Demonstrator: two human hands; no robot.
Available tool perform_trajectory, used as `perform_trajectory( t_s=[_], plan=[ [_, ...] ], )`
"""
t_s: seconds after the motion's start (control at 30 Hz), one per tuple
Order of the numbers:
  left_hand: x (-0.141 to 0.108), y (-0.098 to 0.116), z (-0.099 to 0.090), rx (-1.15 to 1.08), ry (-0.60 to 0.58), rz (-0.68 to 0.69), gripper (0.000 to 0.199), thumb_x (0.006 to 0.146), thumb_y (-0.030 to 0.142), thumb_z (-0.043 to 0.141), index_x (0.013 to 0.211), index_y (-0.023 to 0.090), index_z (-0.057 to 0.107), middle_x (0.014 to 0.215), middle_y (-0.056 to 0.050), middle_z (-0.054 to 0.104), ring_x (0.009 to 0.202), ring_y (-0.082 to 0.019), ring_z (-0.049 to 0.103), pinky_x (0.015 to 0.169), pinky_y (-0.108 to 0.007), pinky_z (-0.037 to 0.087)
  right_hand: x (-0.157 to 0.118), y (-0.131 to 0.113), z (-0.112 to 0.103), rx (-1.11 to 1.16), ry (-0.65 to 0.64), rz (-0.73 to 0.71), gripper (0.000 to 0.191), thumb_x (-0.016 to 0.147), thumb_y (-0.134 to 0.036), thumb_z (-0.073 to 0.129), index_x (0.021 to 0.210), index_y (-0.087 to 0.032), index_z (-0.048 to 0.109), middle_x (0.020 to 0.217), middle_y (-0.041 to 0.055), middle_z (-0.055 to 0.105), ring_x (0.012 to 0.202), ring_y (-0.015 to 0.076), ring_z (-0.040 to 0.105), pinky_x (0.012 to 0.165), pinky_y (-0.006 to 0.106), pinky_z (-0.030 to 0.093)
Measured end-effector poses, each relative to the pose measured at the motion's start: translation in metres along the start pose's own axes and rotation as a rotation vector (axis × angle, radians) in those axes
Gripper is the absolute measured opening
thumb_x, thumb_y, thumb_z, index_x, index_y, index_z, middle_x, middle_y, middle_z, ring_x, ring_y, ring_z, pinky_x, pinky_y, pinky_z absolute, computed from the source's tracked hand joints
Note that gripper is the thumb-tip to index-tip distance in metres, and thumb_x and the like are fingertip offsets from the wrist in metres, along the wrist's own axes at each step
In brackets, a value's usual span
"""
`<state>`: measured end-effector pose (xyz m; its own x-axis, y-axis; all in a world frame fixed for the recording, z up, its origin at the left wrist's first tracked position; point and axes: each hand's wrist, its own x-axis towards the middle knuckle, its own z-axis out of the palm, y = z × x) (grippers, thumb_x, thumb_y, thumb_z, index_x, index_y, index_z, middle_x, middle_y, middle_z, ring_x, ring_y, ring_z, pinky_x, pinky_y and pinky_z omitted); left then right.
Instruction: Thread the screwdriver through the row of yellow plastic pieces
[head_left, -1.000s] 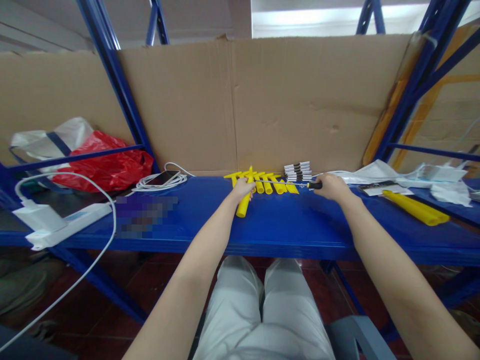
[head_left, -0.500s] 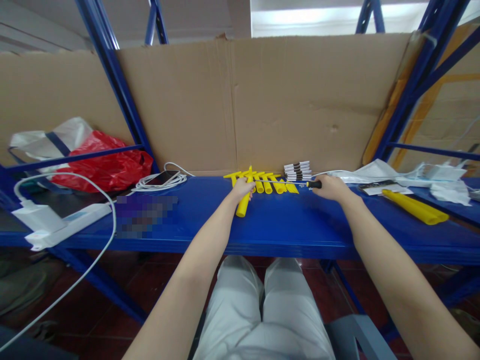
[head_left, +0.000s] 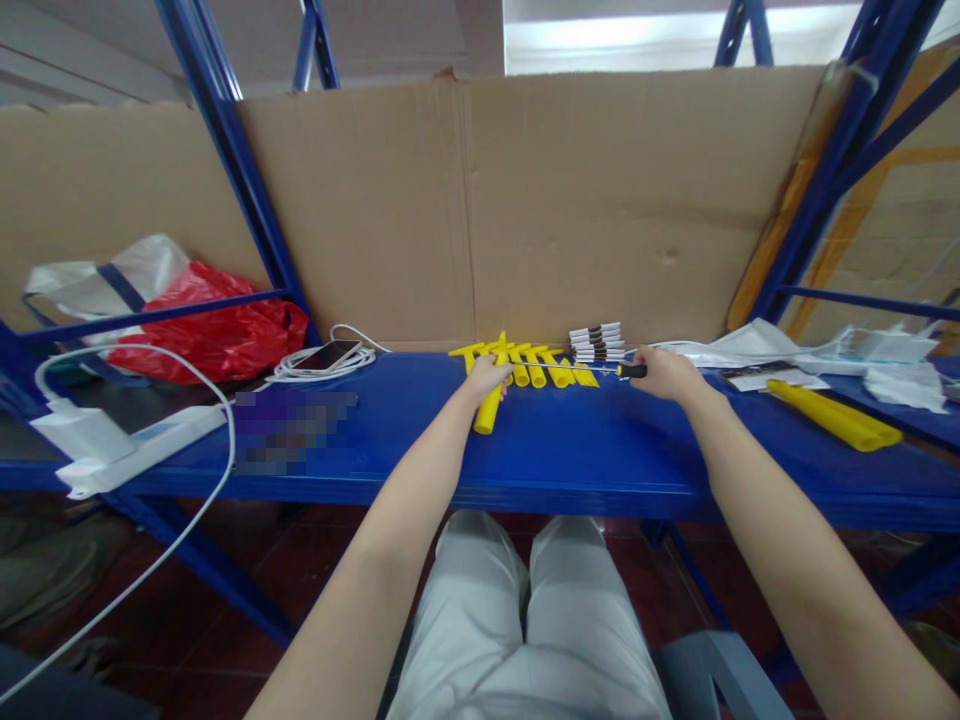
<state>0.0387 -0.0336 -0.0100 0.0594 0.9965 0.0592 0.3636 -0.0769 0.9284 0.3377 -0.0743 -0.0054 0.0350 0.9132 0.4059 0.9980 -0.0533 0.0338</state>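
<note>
My left hand is closed around a yellow plastic tube with a narrower crosspiece, its wide end pointing toward me. In my right hand is a screwdriver with a black and yellow handle, held level. Its thin metal shaft runs left to the tube at my left hand; the tip is hidden by my fingers or the tube. Just behind, several similar yellow tubes lie in a row on the blue table. A stack of small white and black pieces sits between the row and my right hand.
Two long yellow tubes lie on the blue table at right, near white plastic packaging. At left are a coiled white cable, a power strip and a red bag. A cardboard sheet stands behind.
Hardly anything differs. Both hands keep their hold on the tube and the screwdriver, and the whole view has shifted very slightly to the right.
</note>
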Motion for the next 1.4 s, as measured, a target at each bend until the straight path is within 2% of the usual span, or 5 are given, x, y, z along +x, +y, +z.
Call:
perform_trajectory(
  t_s=[0.57,0.87,1.1,1.27,1.4],
  plan=[
    [-0.001,0.001,0.001,-0.005,0.012,0.003,0.01,0.085,0.007,0.053,0.084,0.015,0.057,0.048,0.008,0.048,0.039,-0.009,0.05,0.047,-0.019,0.044,0.003,-0.005,0.005,0.044,-0.024,-0.193,0.018,0.068,-0.026,0.064,0.086,-0.025,0.067,0.082,0.0043,0.075,0.078,0.0241,0.068,0.066,0.029,0.043],
    [-0.001,0.001,0.002,0.022,-0.009,0.03,0.01,0.083,0.006,0.052,0.084,0.015,0.057,0.047,0.007,0.049,0.038,-0.008,0.048,0.044,-0.019,0.043,0.0,-0.024,0.009,0.287,-0.137,-0.299,0.018,0.066,-0.018,0.065,0.083,-0.022,0.069,0.085,0.0026,0.075,0.079,0.0204,0.068,0.071,0.027,0.048],
    [-0.007,0.006,0.012,0.015,-0.092,0.091,0.018,0.083,0.007,0.051,0.098,0.014,0.058,0.051,0.007,0.05,0.039,-0.01,0.051,0.044,-0.02,0.043,0.0,-0.04,0.013,0.386,-0.172,-0.405,0.018,0.069,-0.019,0.071,0.086,-0.023,0.074,0.091,0.0019,0.078,0.085,0.0214,0.071,0.077,0.03,0.053],
    [-0.018,0.013,0.021,0.017,-0.155,0.107,0.02,0.081,0.006,0.051,0.098,0.013,0.058,0.051,0.008,0.05,0.038,-0.009,0.05,0.043,-0.019,0.042,0.0,-0.049,0.019,0.462,-0.212,-0.46,0.016,0.072,-0.018,0.071,0.087,-0.023,0.074,0.086,0.0024,0.078,0.079,0.0209,0.071,0.076,0.031,0.055],
    [-0.024,0.018,0.029,-0.007,-0.21,0.118,0.02,0.082,0.006,0.049,0.1,0.013,0.057,0.05,0.009,0.048,0.037,-0.009,0.049,0.042,-0.02,0.042,0.0,-0.059,0.023,0.557,-0.098,-0.434,0.02,0.079,-0.024,0.071,0.098,-0.02,0.072,0.094,0.0063,0.077,0.083,0.0208,0.072,0.079,0.033,0.056]
  ],
)
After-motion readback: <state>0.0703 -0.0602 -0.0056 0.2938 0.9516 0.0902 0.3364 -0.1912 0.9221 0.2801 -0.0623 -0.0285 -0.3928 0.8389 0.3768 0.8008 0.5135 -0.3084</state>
